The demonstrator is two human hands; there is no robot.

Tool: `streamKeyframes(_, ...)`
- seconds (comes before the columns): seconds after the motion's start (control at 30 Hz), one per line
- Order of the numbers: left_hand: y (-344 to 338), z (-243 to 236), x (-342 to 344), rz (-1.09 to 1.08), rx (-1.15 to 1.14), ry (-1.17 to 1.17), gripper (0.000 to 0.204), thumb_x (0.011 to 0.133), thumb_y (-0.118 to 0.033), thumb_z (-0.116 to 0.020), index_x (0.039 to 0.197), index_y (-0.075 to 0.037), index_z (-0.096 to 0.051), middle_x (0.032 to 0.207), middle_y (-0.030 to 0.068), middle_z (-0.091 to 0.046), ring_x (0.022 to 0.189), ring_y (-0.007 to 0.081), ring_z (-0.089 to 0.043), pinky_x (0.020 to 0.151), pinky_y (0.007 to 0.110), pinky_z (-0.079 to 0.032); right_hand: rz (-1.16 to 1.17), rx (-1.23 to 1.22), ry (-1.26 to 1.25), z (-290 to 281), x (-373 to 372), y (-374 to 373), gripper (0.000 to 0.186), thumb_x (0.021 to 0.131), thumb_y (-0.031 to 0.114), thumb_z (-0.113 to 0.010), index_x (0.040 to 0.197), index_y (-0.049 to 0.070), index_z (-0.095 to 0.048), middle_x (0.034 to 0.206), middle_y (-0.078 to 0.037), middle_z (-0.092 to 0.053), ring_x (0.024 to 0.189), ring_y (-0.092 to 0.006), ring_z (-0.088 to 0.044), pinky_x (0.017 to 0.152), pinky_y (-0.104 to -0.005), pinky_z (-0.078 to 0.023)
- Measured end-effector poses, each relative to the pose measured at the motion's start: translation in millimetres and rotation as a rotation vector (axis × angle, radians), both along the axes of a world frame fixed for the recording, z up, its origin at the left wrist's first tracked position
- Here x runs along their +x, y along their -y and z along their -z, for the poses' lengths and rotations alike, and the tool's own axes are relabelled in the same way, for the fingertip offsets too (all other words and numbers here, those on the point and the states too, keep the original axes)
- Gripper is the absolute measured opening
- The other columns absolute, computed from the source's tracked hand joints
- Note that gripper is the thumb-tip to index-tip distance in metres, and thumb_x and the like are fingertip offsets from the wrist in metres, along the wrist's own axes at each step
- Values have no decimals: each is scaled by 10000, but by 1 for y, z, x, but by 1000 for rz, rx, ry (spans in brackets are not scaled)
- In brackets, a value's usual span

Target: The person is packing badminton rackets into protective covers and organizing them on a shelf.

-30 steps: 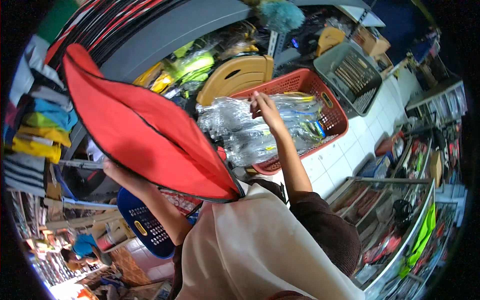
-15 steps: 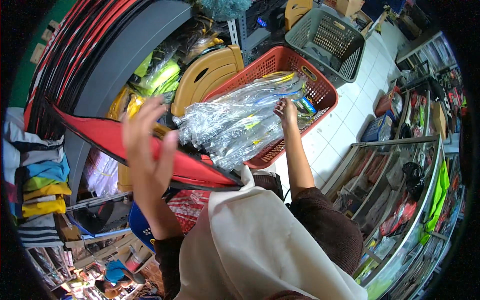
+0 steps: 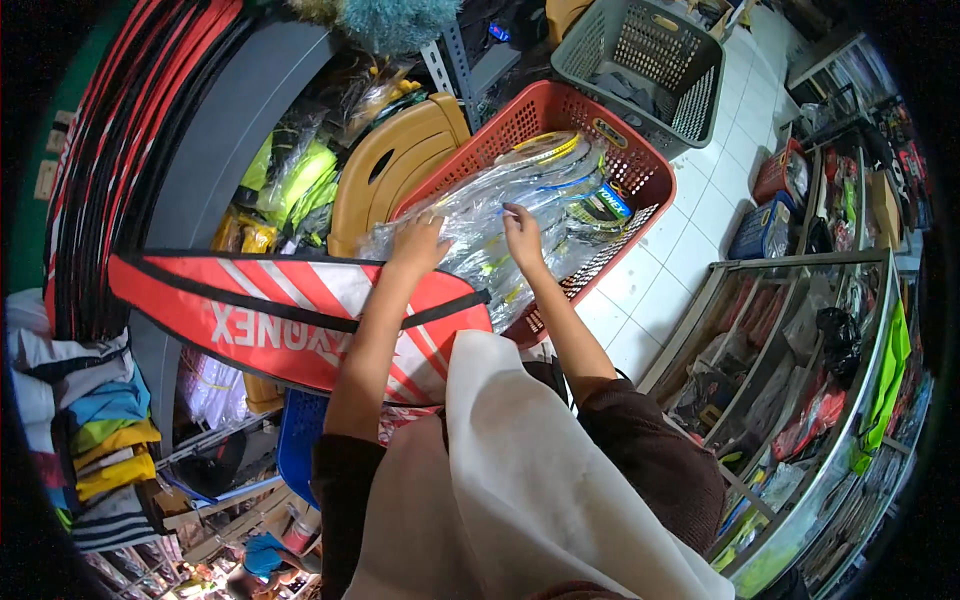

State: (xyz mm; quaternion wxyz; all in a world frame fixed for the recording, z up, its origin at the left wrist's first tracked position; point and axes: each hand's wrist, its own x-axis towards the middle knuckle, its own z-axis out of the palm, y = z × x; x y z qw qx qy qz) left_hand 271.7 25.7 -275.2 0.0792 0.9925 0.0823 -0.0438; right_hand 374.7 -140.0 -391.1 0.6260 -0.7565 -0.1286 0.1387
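A red cover bag [image 3: 300, 318] with white stripes and black trim lies flat across my lap. My left arm reaches over it. My left hand [image 3: 420, 244] rests on the clear plastic of several wrapped badminton rackets [image 3: 490, 205], fingers apart. These rackets lie in a red perforated basket [image 3: 655, 170] in front of me. Over the same plastic, my right hand [image 3: 523, 237] is loosely open with its fingers bent; nothing shows in it. Racket frames with yellow and blue parts show at the basket's far end.
A grey-green basket [image 3: 712, 95] stands beyond the red one. A brown plastic chair back [image 3: 400, 165] adjoins it on the left. Many red and black covers [image 3: 110, 150] are stacked at far left, above folded clothes [image 3: 105, 400]. A glass display case [image 3: 800, 370] stands at right, beside white floor tiles [image 3: 690, 215].
My left hand has moved from above the red bag forward onto the wrapped rackets. The bag has come down flat, its striped face up. My right hand has drawn slightly left and nearer.
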Motion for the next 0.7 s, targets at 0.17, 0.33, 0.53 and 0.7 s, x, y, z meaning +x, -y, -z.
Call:
streamKeyframes(0.17,5,30,-4,16,26,-58,337,828,-292,-580,1041,-32,-588,1081,159,-580,1064,347,-517,955,461,-351,-198,-448,481,-10,-17,1,390,851,283,-504,1212,139,-541,1312,-84,-474,1265,-346,-342,1016,-597,-234)
streamKeyframes(0.33,15,25,9,-37,-259,-204,246,840,-224,-541,925,1,-592,964,177,-603,936,372,-570,837,476,-447,-315,-672,414,-7,-13,5,311,874,305,-449,1034,90,-606,1085,-97,-604,1089,-301,-509,957,-664,-235)
streamKeyframes(0.53,-8,52,23,-187,87,-81,199,809,-164,-547,910,-18,-637,1034,135,-595,994,287,-566,819,441,-474,-307,-779,307,-22,7,-10,281,841,281,-519,1029,83,-588,923,-103,-644,944,-287,-580,901,-596,-300)
streamKeyframes(0.7,-9,61,30,-62,151,-305,241,784,-139,-568,995,-39,-629,1069,121,-579,1090,253,-504,893,426,-418,-361,-858,316,-14,10,-9,329,817,311,-563,1090,127,-583,937,-103,-644,979,-276,-564,864,-533,-329)
